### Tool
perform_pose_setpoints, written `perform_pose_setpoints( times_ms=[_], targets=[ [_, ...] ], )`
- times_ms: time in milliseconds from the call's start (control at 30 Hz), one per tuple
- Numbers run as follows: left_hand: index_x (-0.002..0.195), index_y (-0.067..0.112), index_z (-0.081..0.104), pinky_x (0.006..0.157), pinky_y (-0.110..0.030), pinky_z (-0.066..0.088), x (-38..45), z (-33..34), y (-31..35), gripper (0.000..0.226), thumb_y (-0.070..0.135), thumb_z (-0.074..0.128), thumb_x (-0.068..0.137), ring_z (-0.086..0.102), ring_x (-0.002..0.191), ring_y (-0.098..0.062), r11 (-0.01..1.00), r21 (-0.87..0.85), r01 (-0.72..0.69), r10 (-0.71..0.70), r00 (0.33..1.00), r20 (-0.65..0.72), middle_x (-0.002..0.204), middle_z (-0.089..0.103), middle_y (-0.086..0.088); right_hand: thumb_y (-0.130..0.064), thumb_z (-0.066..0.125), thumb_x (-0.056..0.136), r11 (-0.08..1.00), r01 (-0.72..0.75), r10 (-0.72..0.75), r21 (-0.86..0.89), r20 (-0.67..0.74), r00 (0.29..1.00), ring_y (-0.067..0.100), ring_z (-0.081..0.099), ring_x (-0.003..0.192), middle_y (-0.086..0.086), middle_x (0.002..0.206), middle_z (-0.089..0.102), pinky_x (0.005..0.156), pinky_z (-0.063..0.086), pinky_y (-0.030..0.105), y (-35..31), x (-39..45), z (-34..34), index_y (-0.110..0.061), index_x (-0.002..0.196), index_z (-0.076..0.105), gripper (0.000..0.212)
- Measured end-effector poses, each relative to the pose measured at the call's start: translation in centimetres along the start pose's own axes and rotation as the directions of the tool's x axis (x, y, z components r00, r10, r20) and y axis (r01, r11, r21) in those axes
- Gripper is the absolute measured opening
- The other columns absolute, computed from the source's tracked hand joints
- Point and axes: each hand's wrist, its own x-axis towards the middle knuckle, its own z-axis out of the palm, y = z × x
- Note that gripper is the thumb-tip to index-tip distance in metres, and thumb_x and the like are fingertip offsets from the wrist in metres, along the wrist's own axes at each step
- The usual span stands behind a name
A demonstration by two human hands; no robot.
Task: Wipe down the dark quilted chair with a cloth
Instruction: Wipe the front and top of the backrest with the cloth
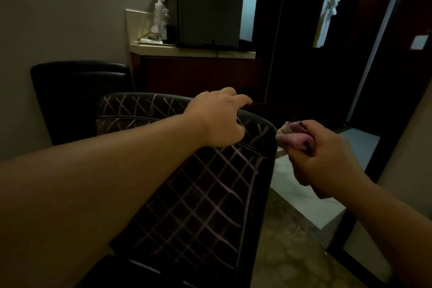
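- Quilted chair (198,194) fills the lower centre; its backrest runs up and away from the viewer, long axis bottom-left to top-right.
- Right hand (327,159) sits just off the chair's right edge, fingers closed tight round a bunched cloth (294,135); not clearly touching the upholstery.
- Chair lies left of that fist, so the wipe probably starts with a short move inward.
- Left hand (219,119) is farther out on the top rim, fingers curled over it, steadying.
- Second plain dark chair (77,96) stands behind, at the wall.

left hand (219,119) gripping quilted chair (198,189) top edge | right hand (327,159) clutching bunched cloth (295,134) beside chair
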Motion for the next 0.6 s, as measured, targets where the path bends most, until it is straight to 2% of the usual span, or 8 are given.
perform_pose_setpoints(
  times_ms=[100, 167, 233, 333, 400, 500, 600],
  targets=[
    [0.156, 0.039, 0.030, 0.120, -0.047, 0.025, 2.1, 0.4, -0.4, 0.068, 0.040, 0.054, 0.092, 0.047, 0.132, -0.024, 0.995, 0.102, -0.009, -0.001, 0.995, 0.096, 0.147, 0.043, 0.005, -0.045, 0.066, 0.090, 1.000, 0.014, -0.014, -0.028, 0.011, 1.000, -0.004, 0.060, 0.078, -0.015, 0.089, 0.062, 0.061, 0.046, 0.017, 1.0, 1.2, 1.0, -0.039, 0.106, 0.057, 0.019],
    [0.156, 0.038, 0.031, 0.123, -0.049, 0.020, 2.9, 0.7, -0.8, 0.067, 0.040, 0.052, 0.092, 0.046, 0.135, -0.024, 0.989, 0.145, 0.012, -0.031, 0.991, 0.130, 0.150, 0.042, 0.003, -0.046, 0.065, 0.091, 0.999, 0.007, -0.006, -0.045, 0.013, 1.000, 0.002, 0.060, 0.079, -0.013, 0.093, 0.062, 0.065, 0.052, 0.024, 1.6, 2.1, 1.6, -0.037, 0.109, 0.058, 0.022],
    [0.155, 0.036, 0.035, 0.121, -0.048, 0.024, 3.4, 0.8, -0.9, 0.063, 0.040, 0.052, 0.094, 0.047, 0.134, -0.024, 0.989, 0.147, 0.020, -0.043, 0.987, 0.155, 0.148, 0.043, 0.003, -0.045, 0.064, 0.091, 0.999, 0.008, -0.007, -0.043, 0.025, 1.000, 0.003, 0.060, 0.081, -0.012, 0.094, 0.062, 0.067, 0.053, 0.026, 2.1, 2.8, 1.9, -0.036, 0.110, 0.058, 0.022],
    [0.149, 0.035, 0.044, 0.105, -0.040, 0.042, 4.0, 0.8, -1.2, 0.055, 0.041, 0.052, 0.095, 0.050, 0.123, -0.022, 0.995, 0.094, 0.033, -0.046, 0.988, 0.144, 0.136, 0.048, 0.006, -0.050, 0.059, 0.093, 0.995, 0.055, -0.054, -0.083, 0.008, 0.999, 0.005, 0.059, 0.081, -0.010, 0.096, 0.059, 0.068, 0.056, 0.033, 2.4, 3.8, 2.6, -0.038, 0.112, 0.057, 0.023],
    [0.148, 0.037, 0.046, 0.100, -0.043, 0.048, 4.3, 0.8, -1.4, 0.053, 0.041, 0.053, 0.095, 0.050, 0.121, -0.020, 0.997, 0.057, 0.052, -0.060, 0.987, 0.152, 0.130, 0.048, 0.008, -0.054, 0.055, 0.094, 0.993, 0.059, -0.061, -0.103, -0.024, 0.998, 0.007, 0.059, 0.081, -0.009, 0.097, 0.058, 0.068, 0.057, 0.037, 2.5, 5.0, 3.0, -0.039, 0.116, 0.056, 0.026],
    [0.149, 0.039, 0.044, 0.100, -0.045, 0.048, 4.6, 0.6, -1.6, 0.054, 0.041, 0.052, 0.095, 0.047, 0.125, -0.020, 0.996, 0.067, 0.060, -0.072, 0.978, 0.194, 0.133, 0.047, 0.007, -0.060, 0.049, 0.093, 0.994, 0.045, -0.046, -0.100, -0.013, 0.999, 0.009, 0.062, 0.084, -0.010, 0.098, 0.059, 0.069, 0.059, 0.040, 2.4, 6.7, 3.4, -0.043, 0.116, 0.055, 0.029],
    [0.150, 0.041, 0.043, 0.101, -0.045, 0.046, 4.7, 0.4, -1.6, 0.056, 0.038, 0.052, 0.095, 0.045, 0.129, -0.021, 0.996, 0.061, 0.059, -0.071, 0.974, 0.216, 0.137, 0.046, 0.006, -0.050, 0.053, 0.095, 0.998, 0.027, -0.024, -0.061, 0.064, 0.998, 0.005, 0.064, 0.081, -0.013, 0.095, 0.062, 0.069, 0.060, 0.038, 2.1, 6.9, 2.7, -0.041, 0.117, 0.057, 0.024]
  ],
)
